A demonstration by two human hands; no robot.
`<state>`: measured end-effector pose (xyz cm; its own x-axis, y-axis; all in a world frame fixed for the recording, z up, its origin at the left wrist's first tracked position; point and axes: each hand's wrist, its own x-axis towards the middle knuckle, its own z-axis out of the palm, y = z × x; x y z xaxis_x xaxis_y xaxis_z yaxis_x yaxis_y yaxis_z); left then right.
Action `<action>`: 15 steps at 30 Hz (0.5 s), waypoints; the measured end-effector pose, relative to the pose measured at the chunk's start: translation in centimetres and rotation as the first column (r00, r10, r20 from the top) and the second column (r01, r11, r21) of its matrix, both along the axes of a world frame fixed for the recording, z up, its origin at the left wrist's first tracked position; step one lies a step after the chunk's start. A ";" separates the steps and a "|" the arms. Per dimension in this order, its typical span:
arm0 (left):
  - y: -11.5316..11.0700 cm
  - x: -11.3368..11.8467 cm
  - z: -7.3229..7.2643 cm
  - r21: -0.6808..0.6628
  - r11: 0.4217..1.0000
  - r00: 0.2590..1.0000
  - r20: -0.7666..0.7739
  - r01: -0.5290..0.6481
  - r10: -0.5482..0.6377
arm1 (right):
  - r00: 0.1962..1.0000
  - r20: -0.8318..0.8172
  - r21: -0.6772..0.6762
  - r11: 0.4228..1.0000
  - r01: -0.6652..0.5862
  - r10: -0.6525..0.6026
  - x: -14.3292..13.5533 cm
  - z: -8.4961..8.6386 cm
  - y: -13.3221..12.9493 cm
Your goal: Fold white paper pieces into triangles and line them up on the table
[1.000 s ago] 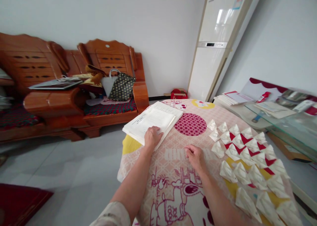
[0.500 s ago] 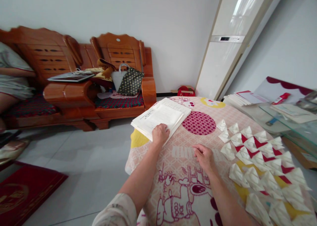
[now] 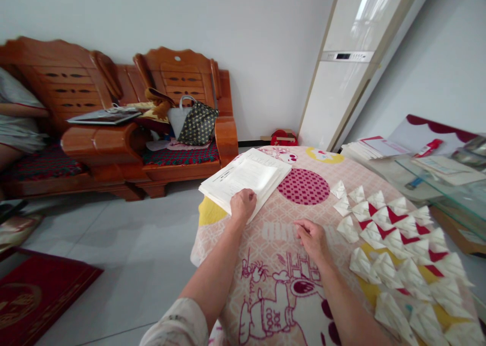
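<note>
A stack of printed white paper (image 3: 216, 184) lies on the far left part of the round table, with smaller sheets on top. My left hand (image 3: 244, 205) is at the near edge of these top sheets, fingers curled and closed on a sheet of paper (image 3: 248, 176). The top sheet looks slightly bowed. To the right, my right hand (image 3: 312, 239) hovers low over or rests on the patterned tablecloth (image 3: 281, 265), fingers bent together, nothing visible in them. Several folded paper pieces (image 3: 395, 240) stand in rows on the table's right side.
A glass-topped side table (image 3: 425, 184) holding papers and a red object stands at the right. Behind are wooden chairs (image 3: 182, 73) with bags and a tall white air conditioner (image 3: 322, 93). A seated person (image 3: 18, 113) is at the far left; a dark red box (image 3: 41, 290) is on the floor.
My left hand's fingers have curled in tighter at the edge of the top sheet, which looks more bowed. My right hand has stayed nearly still. The view has shifted slightly.
</note>
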<state>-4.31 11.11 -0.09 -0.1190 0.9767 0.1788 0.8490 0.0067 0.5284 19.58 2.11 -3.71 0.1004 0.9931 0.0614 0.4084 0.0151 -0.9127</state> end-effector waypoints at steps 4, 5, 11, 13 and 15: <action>0.2 -0.5 -0.2 0.010 1.000 0.995 0.102 -0.013 0.011 | 1.000 0.005 -0.014 1.000 0.000 0.000 0.0 0.2 -0.1; 0.3 -0.6 -0.3 0.012 1.000 0.993 0.118 -0.021 0.019 | 1.000 0.007 -0.016 1.000 0.000 0.000 0.0 0.2 -0.1; 0.7 -0.9 -0.3 0.005 0.993 0.984 0.136 -0.114 0.112 | 1.000 -0.005 -0.010 1.000 -0.004 0.004 0.0 0.1 -0.1; 0.9 -1.1 -0.4 0.004 0.992 0.982 0.137 -0.130 0.128 | 1.000 -0.004 -0.008 1.000 -0.001 0.001 0.0 0.1 -0.1; 1.0 -1.3 -0.5 0.002 0.991 0.982 0.136 -0.136 0.134 | 1.000 0.002 -0.004 1.000 0.001 -0.001 0.0 0.2 -0.1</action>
<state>-5.58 12.15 -0.59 -0.2736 0.9479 0.1634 0.7617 0.1098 0.6386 19.56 2.03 -3.54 0.1012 0.9932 0.0578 0.4104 0.0113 -0.9118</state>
